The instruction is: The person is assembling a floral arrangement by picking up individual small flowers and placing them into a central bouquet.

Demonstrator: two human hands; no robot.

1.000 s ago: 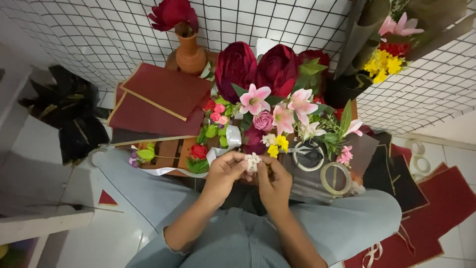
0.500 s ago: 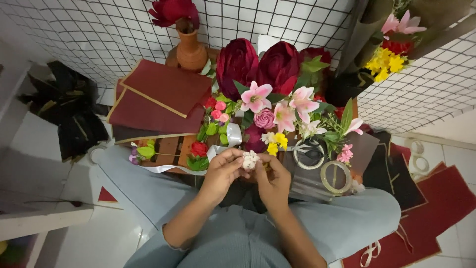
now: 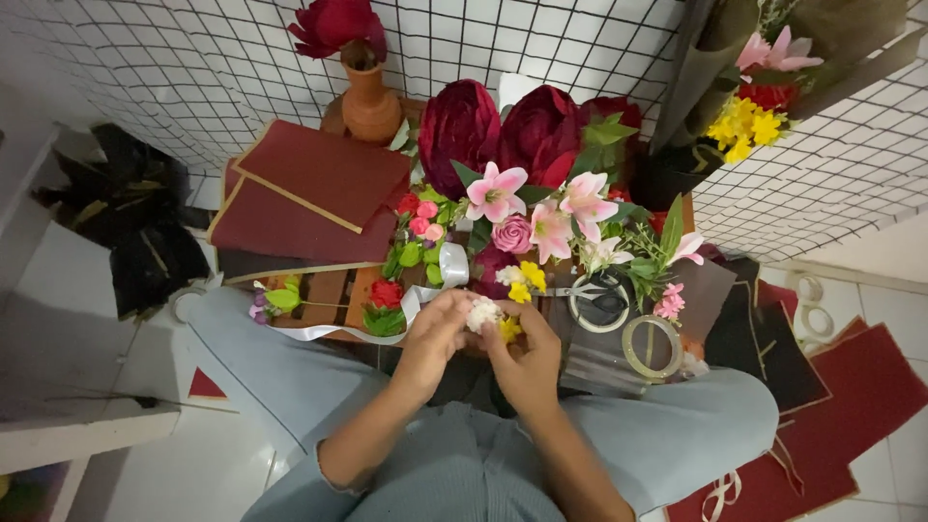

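While both hands pinch a small white artificial blossom (image 3: 481, 314), the left hand (image 3: 437, 333) and right hand (image 3: 527, 358) hold a closed grip on it, just below the pink lily cluster (image 3: 541, 208). Judged step: bloom assembly; the next move calls for fine fingertip control.

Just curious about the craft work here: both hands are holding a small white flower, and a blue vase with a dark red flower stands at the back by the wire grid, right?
Nearly. The head view shows the vase is terracotta orange, not blue. The rest holds: left hand and right hand hold the small white flower, with the dark red flower in the vase by the wire grid.
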